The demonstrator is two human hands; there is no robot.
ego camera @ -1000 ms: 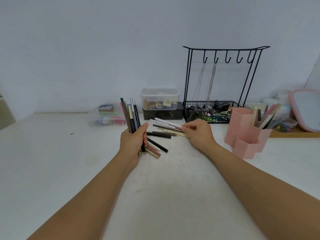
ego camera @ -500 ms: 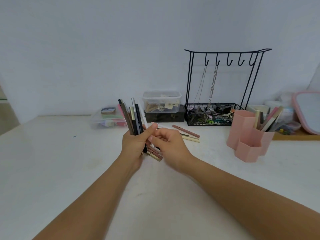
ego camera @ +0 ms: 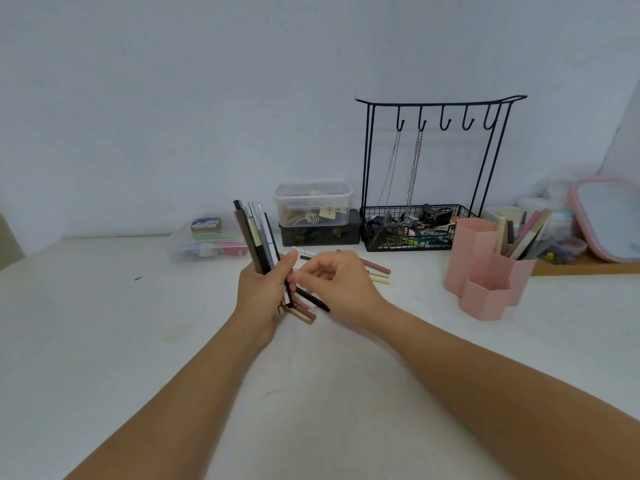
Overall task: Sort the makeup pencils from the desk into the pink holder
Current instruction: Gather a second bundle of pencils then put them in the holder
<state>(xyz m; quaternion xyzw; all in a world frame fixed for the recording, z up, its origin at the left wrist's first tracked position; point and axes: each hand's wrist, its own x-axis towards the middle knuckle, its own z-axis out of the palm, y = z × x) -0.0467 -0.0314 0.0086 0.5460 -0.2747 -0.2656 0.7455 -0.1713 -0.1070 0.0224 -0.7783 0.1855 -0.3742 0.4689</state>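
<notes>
a person's left hand (ego camera: 263,292) is gripping a bundle of makeup pencils (ego camera: 258,237) upright above the white desk (ego camera: 104,323), fingers wrapped tightly around the lower part of the bundle so the tips are fanning up and slightly left. the right hand (ego camera: 337,282) is sitting just to the right of it, fingertips curled and drawn together near the bundle's lower end; it seems to be pinching a black pencil (ego camera: 313,300) that is slanting down to the right, though the contact is blurred. behind the right hand, a few loose pencils (ego camera: 377,270) are lying flat on the desk. the pink holder (ego camera: 483,271) is standing to the right, well apart from both hands, with several pencils already leaning in its far right compartment. along the far edge are sitting a clear lidded box (ego camera: 313,204) on a dark box, and a black wire jewellery stand (ego camera: 429,161).
</notes>
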